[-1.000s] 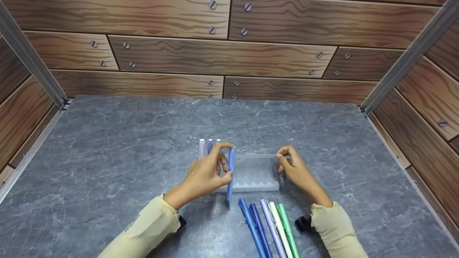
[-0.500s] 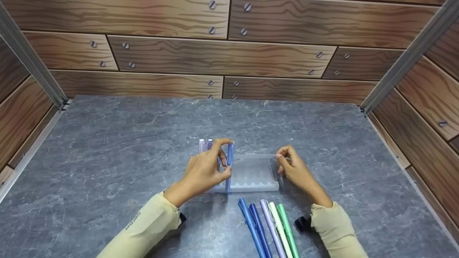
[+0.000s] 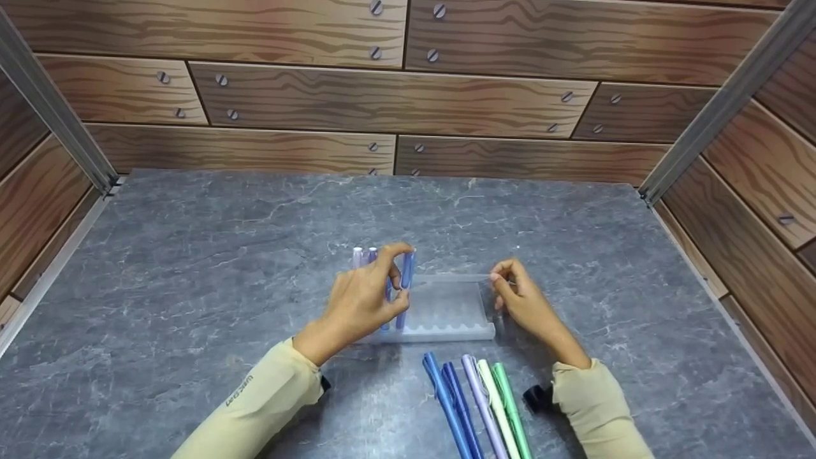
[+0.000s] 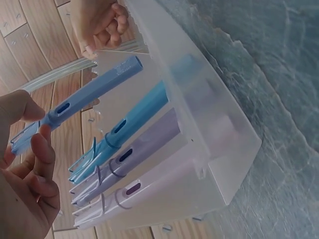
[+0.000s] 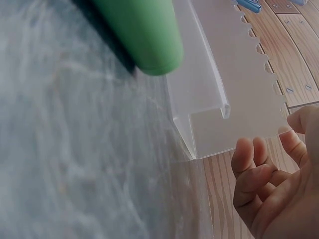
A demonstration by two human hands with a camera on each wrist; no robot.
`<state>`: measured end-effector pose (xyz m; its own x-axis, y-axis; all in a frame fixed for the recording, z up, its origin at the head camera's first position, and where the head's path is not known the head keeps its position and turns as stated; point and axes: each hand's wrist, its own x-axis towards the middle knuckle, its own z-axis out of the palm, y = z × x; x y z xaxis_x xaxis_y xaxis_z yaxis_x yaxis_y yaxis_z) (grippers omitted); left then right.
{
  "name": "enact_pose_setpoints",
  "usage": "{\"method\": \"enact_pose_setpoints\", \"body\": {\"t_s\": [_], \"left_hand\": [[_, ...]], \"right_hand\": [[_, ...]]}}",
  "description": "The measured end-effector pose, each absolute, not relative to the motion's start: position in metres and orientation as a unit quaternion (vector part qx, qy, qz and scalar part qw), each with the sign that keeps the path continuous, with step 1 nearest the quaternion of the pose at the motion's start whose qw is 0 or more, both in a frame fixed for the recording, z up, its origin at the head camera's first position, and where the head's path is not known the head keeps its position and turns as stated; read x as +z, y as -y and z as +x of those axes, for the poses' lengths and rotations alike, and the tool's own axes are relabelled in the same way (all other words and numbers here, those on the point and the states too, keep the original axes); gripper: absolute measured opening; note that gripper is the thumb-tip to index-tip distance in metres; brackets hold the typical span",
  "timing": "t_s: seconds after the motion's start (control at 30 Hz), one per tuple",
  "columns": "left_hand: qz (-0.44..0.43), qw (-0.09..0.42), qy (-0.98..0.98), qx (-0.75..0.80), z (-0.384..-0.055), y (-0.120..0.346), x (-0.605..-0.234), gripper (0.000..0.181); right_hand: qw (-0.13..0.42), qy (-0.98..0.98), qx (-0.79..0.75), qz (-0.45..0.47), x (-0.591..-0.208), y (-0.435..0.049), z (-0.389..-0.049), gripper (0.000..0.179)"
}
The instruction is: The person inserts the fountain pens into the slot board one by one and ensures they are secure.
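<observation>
My left hand [image 3: 363, 296] pinches a periwinkle-blue pen [image 4: 97, 92] near its clip end, thumb on one side and fingertips on the other. The pen tilts over a clear pen stand [image 3: 449, 333] with scalloped edges, its lower end just behind the front lip in the head view. Beside it in the stand lie a turquoise pen [image 4: 132, 117], a purple pen [image 4: 142, 144] and a pale lilac pen [image 4: 144, 189]. My right hand [image 3: 526, 299] pinches the stand's far right corner between thumb and index finger, other fingers curled loosely.
In front of the stand several pens lie side by side on the grey marbled table [image 3: 255, 223]: a blue pen [image 3: 446, 405], a dark blue pen [image 3: 462, 408], a purple pen [image 3: 484, 405], a pale green pen [image 3: 499, 408] and a green pen [image 3: 513, 408]. Wood-patterned walls surround the table.
My left hand has moved slightly away from me with the blue pen. The pen's lower end went from in front of the stand's lip to behind it. My right hand stays put.
</observation>
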<state>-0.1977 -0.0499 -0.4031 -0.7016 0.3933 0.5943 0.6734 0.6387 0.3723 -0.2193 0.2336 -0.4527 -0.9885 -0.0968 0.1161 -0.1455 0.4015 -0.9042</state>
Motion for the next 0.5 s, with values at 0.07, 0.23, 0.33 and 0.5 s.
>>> {"method": "enact_pose_setpoints", "body": {"t_s": [0.07,0.23,0.33,0.5], "left_hand": [[-0.308,0.244,0.872,-0.291,-0.1985,0.0498,-0.4036,0.058],[-0.308,0.245,0.875,-0.281,-0.2002,0.0494,-0.4048,0.058],[-0.304,0.241,0.879,-0.276,-0.2013,0.0492,-0.4055,0.058],[-0.301,0.234,0.882,-0.276,-0.2025,0.0489,-0.4074,0.058]], "right_hand": [[0.022,0.836,0.543,0.072,-0.4524,-0.2336,-0.2193,0.007],[0.016,0.833,0.548,0.073,-0.4514,-0.2337,-0.2193,0.007],[0.011,0.83,0.553,0.073,-0.4508,-0.2334,-0.2189,0.007],[0.011,0.828,0.556,0.07,-0.451,-0.233,-0.2185,0.008]]}}
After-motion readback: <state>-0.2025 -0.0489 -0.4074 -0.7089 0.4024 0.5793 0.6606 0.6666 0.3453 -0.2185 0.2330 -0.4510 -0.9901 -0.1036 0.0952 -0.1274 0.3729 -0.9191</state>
